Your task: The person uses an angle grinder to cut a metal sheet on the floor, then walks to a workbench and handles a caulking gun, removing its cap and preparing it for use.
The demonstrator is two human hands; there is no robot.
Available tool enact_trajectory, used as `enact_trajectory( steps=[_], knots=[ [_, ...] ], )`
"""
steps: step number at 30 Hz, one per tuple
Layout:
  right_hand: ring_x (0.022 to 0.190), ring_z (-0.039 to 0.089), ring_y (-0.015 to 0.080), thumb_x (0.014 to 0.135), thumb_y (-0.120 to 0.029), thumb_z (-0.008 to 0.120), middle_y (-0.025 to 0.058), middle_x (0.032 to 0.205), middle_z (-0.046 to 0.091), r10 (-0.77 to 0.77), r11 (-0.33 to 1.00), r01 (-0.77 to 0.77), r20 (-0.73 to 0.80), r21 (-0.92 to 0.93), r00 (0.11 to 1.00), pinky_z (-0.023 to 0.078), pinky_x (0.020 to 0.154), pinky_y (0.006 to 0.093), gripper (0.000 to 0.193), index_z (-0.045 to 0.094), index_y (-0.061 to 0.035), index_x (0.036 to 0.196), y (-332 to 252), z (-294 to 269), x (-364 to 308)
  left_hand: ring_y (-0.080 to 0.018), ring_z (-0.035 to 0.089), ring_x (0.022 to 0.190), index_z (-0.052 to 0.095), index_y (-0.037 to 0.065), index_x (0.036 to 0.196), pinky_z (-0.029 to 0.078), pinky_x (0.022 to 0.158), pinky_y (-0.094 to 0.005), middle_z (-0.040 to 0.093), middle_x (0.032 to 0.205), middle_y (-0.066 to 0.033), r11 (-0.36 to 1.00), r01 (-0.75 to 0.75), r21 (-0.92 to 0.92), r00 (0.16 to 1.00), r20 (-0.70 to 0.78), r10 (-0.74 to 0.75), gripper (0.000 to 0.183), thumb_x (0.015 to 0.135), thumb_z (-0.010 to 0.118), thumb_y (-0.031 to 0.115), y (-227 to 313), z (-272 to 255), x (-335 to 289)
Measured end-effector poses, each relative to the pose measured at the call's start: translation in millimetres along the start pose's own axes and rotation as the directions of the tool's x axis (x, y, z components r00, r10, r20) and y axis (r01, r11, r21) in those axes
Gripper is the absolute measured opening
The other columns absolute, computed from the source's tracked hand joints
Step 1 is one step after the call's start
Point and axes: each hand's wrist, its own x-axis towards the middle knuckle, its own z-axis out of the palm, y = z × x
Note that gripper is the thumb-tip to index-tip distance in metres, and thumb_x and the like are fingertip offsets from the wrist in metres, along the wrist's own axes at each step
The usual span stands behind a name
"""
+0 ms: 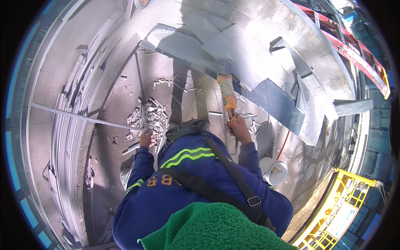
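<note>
In my right hand [239,130] is the rear handle of an orange angle grinder [227,92], its body pointing away from me. The grinder's round disc [223,66] lies over the near edge of some grey slabs; I cannot tell whether it touches them or spins. My left hand [146,139] is closed round the near end of a long, thin grey strip [85,118], which stretches out to the left. Right beside that hand lies a heap of broken grey offcuts [149,114]. A large pale sheet [239,52] rests on the slabs ahead of the grinder.
Long strips [68,137] are stacked along the left. A dark grey slab [273,104] and leaning offcuts [306,89] lie at the right. A white bucket [276,171] stands by my right elbow. Farther out are a red ladder-like frame [354,54] and a yellow metal barrier [337,212].
</note>
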Motion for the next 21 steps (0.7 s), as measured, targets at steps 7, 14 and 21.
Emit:
enact_trajectory(
  steps=[7,14,21],
  knots=[
    [0.050,0.055,0.0099,0.089,-0.006,0.080,-0.0002,0.074,0.058,-0.023,0.989,0.026,0.019,-0.147,1.000,0.041,0.044,0.0275,0.045,0.058,-0.0021,0.128,-3.2,-24.3,15.6,-0.0167,0.065,0.069,0.064,0.015,0.134,0.056,0.060,-0.0404,0.065,0.094,-0.0015,0.970,0.241,-0.038,0.963,-0.113,-0.244,0.043,0.097,0.070,0.037,-86.9,2.1,-47.4],
    [0.052,0.055,0.0106,0.087,-0.008,0.081,0.0004,0.076,0.060,0.037,0.972,-0.021,0.065,-0.236,0.997,0.044,0.046,0.0290,0.055,0.059,-0.0023,0.138,-12.4,-72.7,25.0,-0.0168,0.068,0.068,0.063,0.012,0.139,0.055,0.057,-0.0369,0.067,0.095,-0.0023,0.989,0.147,-0.023,0.985,-0.088,-0.149,0.046,0.101,0.070,0.037,-73.9,35.9,-50.4],
    [0.052,0.056,0.0102,0.090,-0.009,0.081,-0.0008,0.071,0.058,0.040,0.909,0.023,0.143,-0.415,0.989,0.044,0.046,0.0276,0.065,0.055,-0.0039,0.150,-41.6,-98.1,44.1,-0.0159,0.069,0.069,0.060,0.011,0.145,0.056,0.056,-0.0343,0.069,0.097,-0.0047,0.986,0.037,-0.165,0.997,-0.062,-0.048,0.052,0.102,0.074,0.036,-26.9,66.0,-37.4]
  ],
)
